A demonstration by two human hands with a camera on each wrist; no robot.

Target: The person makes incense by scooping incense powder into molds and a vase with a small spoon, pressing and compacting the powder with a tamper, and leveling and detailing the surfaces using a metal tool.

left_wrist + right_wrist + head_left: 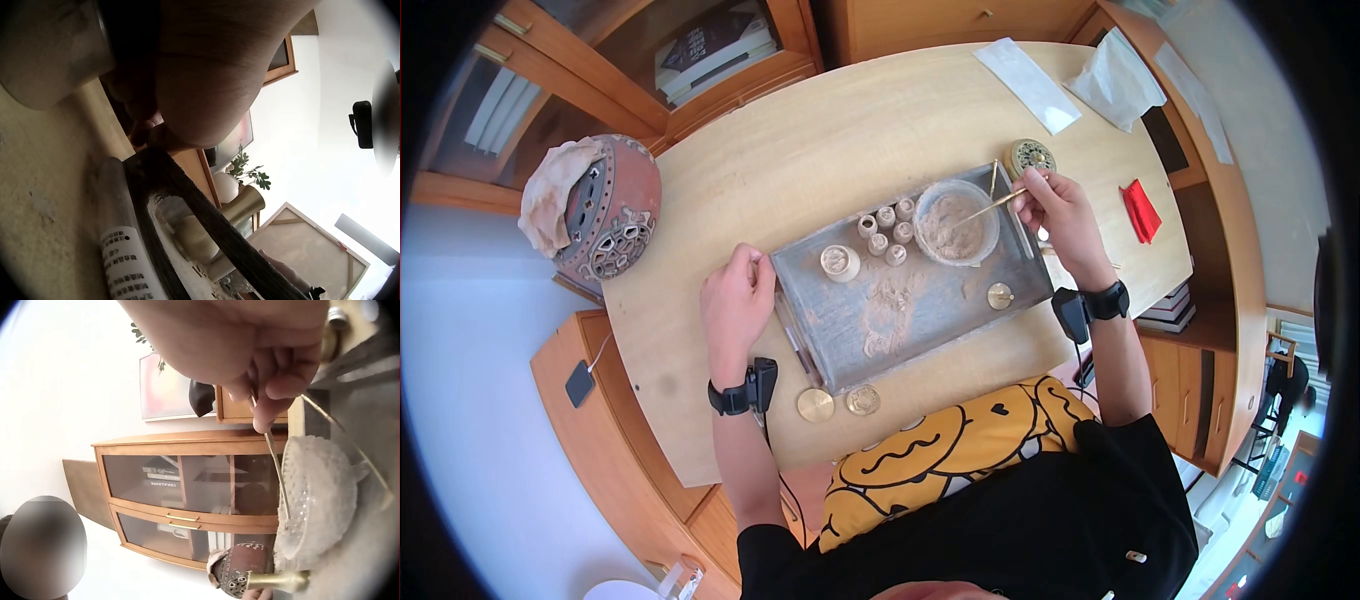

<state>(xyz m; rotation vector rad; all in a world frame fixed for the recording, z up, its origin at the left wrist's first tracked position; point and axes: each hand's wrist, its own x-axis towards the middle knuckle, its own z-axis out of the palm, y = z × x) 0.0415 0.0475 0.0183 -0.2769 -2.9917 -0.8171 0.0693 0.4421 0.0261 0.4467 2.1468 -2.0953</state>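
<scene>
Pinched between the thumb and fingers of my right hand (1062, 218) is a thin brass stick (996, 204), its lower end in the brownish powder (948, 230) of a clear bowl (993, 238). The right wrist view shows the same stick (277, 465) slanting down to the textured bowl (334, 500). This bowl stands at the far right of a grey tray (940, 315) dusted with powder. Beside the tray's left corner, my left hand (738, 295) rests with fingers loosely bent and nothing visible in them; its fingertips are partly hidden in the left wrist view.
Several small powdery jars (878, 243) and a larger jar (840, 263) stand left of the bowl. A small brass piece (1000, 296) lies on the tray. Two brass discs (815, 405) lie at the near edge, a patterned brass container (1032, 158) behind the right hand, a red packet (1140, 212) farther right.
</scene>
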